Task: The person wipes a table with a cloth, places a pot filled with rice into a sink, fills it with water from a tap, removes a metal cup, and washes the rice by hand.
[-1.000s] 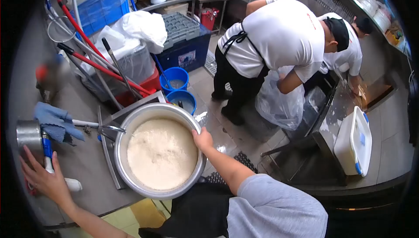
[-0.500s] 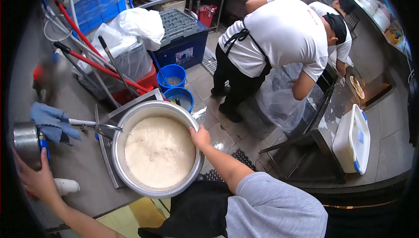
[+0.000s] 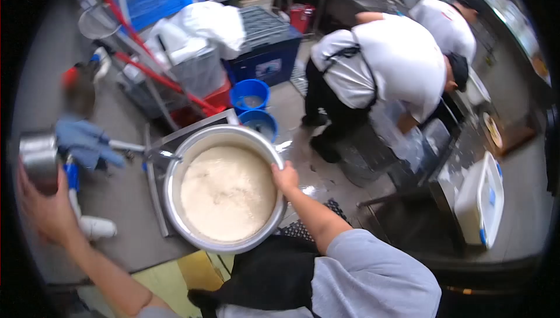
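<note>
My left hand [image 3: 51, 210] wraps round a plain metal cup [image 3: 38, 151] at the far left, fingers on its lower side. My right hand [image 3: 284, 178] grips the right rim of a large round metal pot [image 3: 174, 213]. Inside the pot lies pale rice in cloudy water [image 3: 227, 192]. A thin metal spout [image 3: 160, 153] reaches over the pot's left rim. Near the cup hangs a blue cloth [image 3: 87, 143]. Below that cloth, a white bottle with a blue part [image 3: 96, 226] lies beside my left wrist.
Two people in white shirts [image 3: 402, 55] bend over the right-hand side; the nearer one handles clear plastic bags [image 3: 402, 137]. Two blue buckets [image 3: 249, 93] stand on the floor behind the pot. Red-handled tools [image 3: 157, 79] lean at the left. A white tub [image 3: 481, 201] sits at right.
My left hand has closed round the metal cup, and the cup has shifted away from the blue cloth. My right hand stays on the pot rim. The whole view has shifted.
</note>
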### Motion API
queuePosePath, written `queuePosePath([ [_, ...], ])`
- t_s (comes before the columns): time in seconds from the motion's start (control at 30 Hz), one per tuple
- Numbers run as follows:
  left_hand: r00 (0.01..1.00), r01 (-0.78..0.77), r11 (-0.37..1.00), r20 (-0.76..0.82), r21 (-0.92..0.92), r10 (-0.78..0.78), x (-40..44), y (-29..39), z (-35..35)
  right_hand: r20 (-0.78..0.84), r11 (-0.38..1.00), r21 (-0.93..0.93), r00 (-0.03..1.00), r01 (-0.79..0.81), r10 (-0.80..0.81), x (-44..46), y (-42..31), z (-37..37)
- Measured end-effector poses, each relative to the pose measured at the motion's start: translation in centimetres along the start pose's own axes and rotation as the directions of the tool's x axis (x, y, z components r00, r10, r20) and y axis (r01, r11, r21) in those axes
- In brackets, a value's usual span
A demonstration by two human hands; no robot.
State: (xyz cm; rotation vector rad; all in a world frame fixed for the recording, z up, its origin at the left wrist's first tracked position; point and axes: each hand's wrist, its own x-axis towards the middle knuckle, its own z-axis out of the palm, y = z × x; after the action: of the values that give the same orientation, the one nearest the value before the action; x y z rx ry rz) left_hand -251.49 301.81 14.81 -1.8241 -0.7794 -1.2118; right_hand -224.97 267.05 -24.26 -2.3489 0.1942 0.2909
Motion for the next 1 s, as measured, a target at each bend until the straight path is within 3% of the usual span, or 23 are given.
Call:
queuePosePath([
  [0.1, 0.999, 0.017, 0.986, -0.027, -0.165, -0.022, 2.4, 2.5, -0.7, 0.072, 0.997, 0.068, 0.997, -0.044, 0.039, 0.2, -0.8, -0.5],
  [0.17, 0.994, 0.081, 0.974, 0.089, -0.211, -0.064, 2.7, 3.3, -0.4, 0.04, 0.998, 0.057, 0.999, -0.004, 0.002, -0.9, -1.9, -1.3],
  [0.23, 0.992, 0.068, 0.971, 0.117, -0.229, -0.042, 2.9, 3.4, -0.4, -0.09, 0.996, -0.034, 0.992, 0.082, -0.085, 0.6, 0.1, 0.9],
  [0.3, 0.978, 0.161, 0.969, 0.162, -0.189, -0.131, 2.4, 3.6, 0.0, -0.045, 0.995, 0.002, 0.994, 0.102, -0.101, 0.1, -0.4, 0.5],
  [0.5, 0.971, 0.16, 0.975, 0.203, -0.152, -0.127, 2.2, 3.2, 0.6, -0.044, 0.995, 0.004, 0.994, 0.101, -0.101, 0.4, 0.0, 0.8],
  [0.63, 0.962, 0.149, 0.945, 0.266, -0.291, -0.07, 2.6, 3.1, 1.7, -0.013, 1.0, -0.015, 1.0, 0.005, -0.006, 0.4, -0.1, 0.5],
  [1.0, 0.966, 0.051, 0.99, 0.257, -0.133, -0.015, 0.2, 0.9, 7.2, 0.04, 1.0, 0.017, 0.999, -0.008, 0.007, 0.0, -0.5, -0.7],
])
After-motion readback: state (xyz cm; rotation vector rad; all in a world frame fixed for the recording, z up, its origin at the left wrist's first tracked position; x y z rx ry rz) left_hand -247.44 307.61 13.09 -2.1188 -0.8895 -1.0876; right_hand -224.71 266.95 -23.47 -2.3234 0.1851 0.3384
